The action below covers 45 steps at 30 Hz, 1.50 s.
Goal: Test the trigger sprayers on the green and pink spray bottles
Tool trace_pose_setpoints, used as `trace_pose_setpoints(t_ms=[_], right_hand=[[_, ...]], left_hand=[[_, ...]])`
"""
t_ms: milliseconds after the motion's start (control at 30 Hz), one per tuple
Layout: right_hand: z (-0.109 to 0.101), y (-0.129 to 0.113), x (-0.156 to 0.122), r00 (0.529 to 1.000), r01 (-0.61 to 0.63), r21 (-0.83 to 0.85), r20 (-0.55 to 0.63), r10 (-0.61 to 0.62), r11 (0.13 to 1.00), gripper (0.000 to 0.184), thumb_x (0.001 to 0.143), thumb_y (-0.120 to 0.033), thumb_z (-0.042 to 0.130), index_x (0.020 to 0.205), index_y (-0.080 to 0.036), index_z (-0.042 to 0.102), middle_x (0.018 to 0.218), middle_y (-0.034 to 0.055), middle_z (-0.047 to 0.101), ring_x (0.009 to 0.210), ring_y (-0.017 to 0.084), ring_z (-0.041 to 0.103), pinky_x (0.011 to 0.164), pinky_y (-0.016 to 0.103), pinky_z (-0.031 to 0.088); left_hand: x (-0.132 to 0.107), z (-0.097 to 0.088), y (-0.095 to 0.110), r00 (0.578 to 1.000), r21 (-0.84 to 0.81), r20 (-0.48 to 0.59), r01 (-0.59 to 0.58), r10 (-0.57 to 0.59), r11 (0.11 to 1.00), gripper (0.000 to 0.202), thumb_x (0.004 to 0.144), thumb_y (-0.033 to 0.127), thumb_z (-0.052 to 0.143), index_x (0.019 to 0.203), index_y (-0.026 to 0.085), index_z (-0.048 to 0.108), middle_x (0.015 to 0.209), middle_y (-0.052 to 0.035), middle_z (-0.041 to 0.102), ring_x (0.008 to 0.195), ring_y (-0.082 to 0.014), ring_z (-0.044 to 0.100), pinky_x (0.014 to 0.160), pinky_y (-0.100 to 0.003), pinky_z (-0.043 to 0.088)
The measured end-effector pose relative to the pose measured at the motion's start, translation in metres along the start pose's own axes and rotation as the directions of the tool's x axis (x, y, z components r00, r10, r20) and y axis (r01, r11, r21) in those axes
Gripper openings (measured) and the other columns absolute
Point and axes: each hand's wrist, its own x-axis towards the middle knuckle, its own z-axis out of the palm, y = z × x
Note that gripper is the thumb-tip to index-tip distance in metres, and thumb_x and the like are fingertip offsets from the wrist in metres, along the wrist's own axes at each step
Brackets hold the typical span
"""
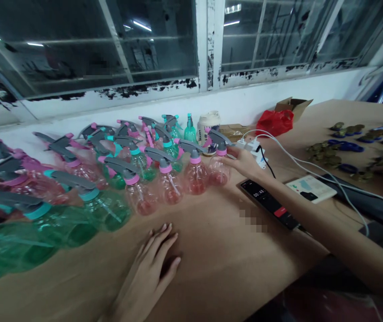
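Several pink and green spray bottles with grey triggers stand in rows on a brown table [231, 268] below the windows. My right hand [243, 162] reaches out to the rightmost pink bottle [219, 166] and its fingers close on the bottle's side, just under the pink collar. My left hand [151, 268] lies flat on the table in front of the rows, fingers stretched out and holding nothing. The nearest bottle to it is a pink one [141, 194].
A phone [272, 205] with a running timer lies right of the bottles, cabled to a white power strip [253, 150]. A white card [310, 188], a red bag [275, 121], a cardboard box [292, 105], a beige tub [208, 123] and small round blue and brass parts [342, 150] lie further right.
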Motion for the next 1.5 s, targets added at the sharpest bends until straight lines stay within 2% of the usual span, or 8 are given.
trace_pose_setpoints(t_ms=[300, 467, 600, 833, 967, 1167, 1367, 1500], right_hand=[[-0.016, -0.029, -0.070, 0.987, -0.095, -0.096, -0.141, 0.081, 0.991, 0.050, 0.078, -0.050, 0.064, 0.114, -0.016, 0.059, 0.118, 0.0164, 0.064, 0.103, 0.032, 0.063, 0.087, 0.052, 0.050], [0.023, -0.079, -0.121, 0.984, 0.094, -0.203, 0.169, -0.060, 0.975, 0.028, 0.082, -0.044, 0.061, 0.100, -0.022, 0.066, 0.099, 0.0060, 0.072, 0.091, 0.025, 0.068, 0.082, 0.044, 0.055], [0.081, -0.109, -0.145, 0.804, 0.366, -0.068, 0.525, -0.279, 0.928, 0.022, 0.089, -0.028, 0.056, 0.108, -0.022, 0.064, 0.118, 0.0061, 0.066, 0.107, 0.019, 0.064, 0.096, 0.037, 0.051], [0.171, -0.153, -0.159, 0.625, 0.563, 0.036, 0.635, -0.454, 0.826, 0.039, 0.091, -0.038, 0.053, 0.123, -0.018, 0.059, 0.140, 0.0087, 0.051, 0.129, 0.023, 0.048, 0.106, 0.042, 0.043], [0.204, -0.174, -0.161, 0.578, 0.573, 0.064, 0.675, -0.458, 0.817, 0.052, 0.087, -0.047, 0.055, 0.130, -0.018, 0.053, 0.145, 0.0090, 0.044, 0.134, 0.026, 0.040, 0.108, 0.048, 0.038], [0.244, -0.177, -0.173, 0.551, 0.577, 0.081, 0.695, -0.461, 0.813, 0.058, 0.088, -0.045, 0.054, 0.139, -0.022, 0.042, 0.150, 0.0064, 0.036, 0.137, 0.025, 0.034, 0.110, 0.049, 0.033], [0.271, -0.178, -0.185, 0.487, 0.693, 0.077, 0.683, -0.544, 0.717, 0.060, 0.088, -0.045, 0.053, 0.143, -0.027, 0.036, 0.151, 0.0040, 0.032, 0.137, 0.029, 0.032, 0.106, 0.052, 0.038], [0.278, -0.181, -0.188, 0.454, 0.750, 0.070, 0.669, -0.588, 0.658, 0.057, 0.087, -0.044, 0.054, 0.140, -0.028, 0.041, 0.147, 0.0031, 0.039, 0.131, 0.030, 0.042, 0.101, 0.053, 0.045]], left_hand=[[-0.004, -0.012, 0.010, 1.000, -0.087, -0.002, 0.006, -0.006, 0.996, 0.033, 0.094, 0.029, 0.047, 0.127, 0.028, 0.048, 0.134, -0.0028, 0.053, 0.118, -0.0248, 0.055, 0.098, -0.046, 0.046], [-0.022, -0.032, 0.018, 1.000, -0.183, 0.002, 0.011, -0.011, 0.983, 0.034, 0.092, 0.015, 0.042, 0.122, 0.028, 0.053, 0.127, -0.0010, 0.057, 0.109, -0.0212, 0.061, 0.095, -0.039, 0.051], [-0.056, -0.054, 0.016, 0.993, -0.265, 0.077, 0.103, -0.086, 0.959, 0.049, 0.088, 0.002, 0.035, 0.123, 0.032, 0.054, 0.121, 0.0012, 0.061, 0.097, -0.0167, 0.067, 0.089, -0.030, 0.055], [-0.141, -0.096, -0.021, 0.938, -0.324, 0.015, 0.332, -0.346, 0.886, 0.034, 0.096, 0.019, 0.036, 0.120, 0.033, 0.054, 0.118, 0.0010, 0.061, 0.099, -0.0169, 0.066, 0.088, -0.032, 0.055], [-0.189, -0.114, -0.065, 0.842, -0.288, -0.109, 0.482, -0.529, 0.827, 0.025, 0.095, 0.029, 0.046, 0.117, 0.032, 0.057, 0.116, -0.0004, 0.061, 0.101, -0.0201, 0.064, 0.089, -0.036, 0.053], [-0.238, -0.142, -0.136, 0.579, -0.391, -0.412, 0.585, -0.704, 0.710, 0.021, 0.087, 0.036, 0.056, 0.104, 0.024, 0.061, 0.102, -0.0042, 0.062, 0.095, -0.0221, 0.064, 0.080, -0.037, 0.055], [-0.256, -0.170, -0.223, 0.340, -0.345, -0.590, 0.713, -0.732, 0.610, 0.038, 0.079, 0.035, 0.061, 0.111, 0.020, 0.051, 0.113, -0.0101, 0.053, 0.106, -0.0268, 0.057, 0.079, -0.039, 0.053], [-0.253, -0.181, -0.264, 0.272, -0.332, -0.598, 0.772, -0.753, 0.543, 0.054, 0.074, 0.034, 0.070, 0.119, 0.017, 0.046, 0.116, -0.0132, 0.053, 0.112, -0.0297, 0.053, 0.087, -0.042, 0.048]])
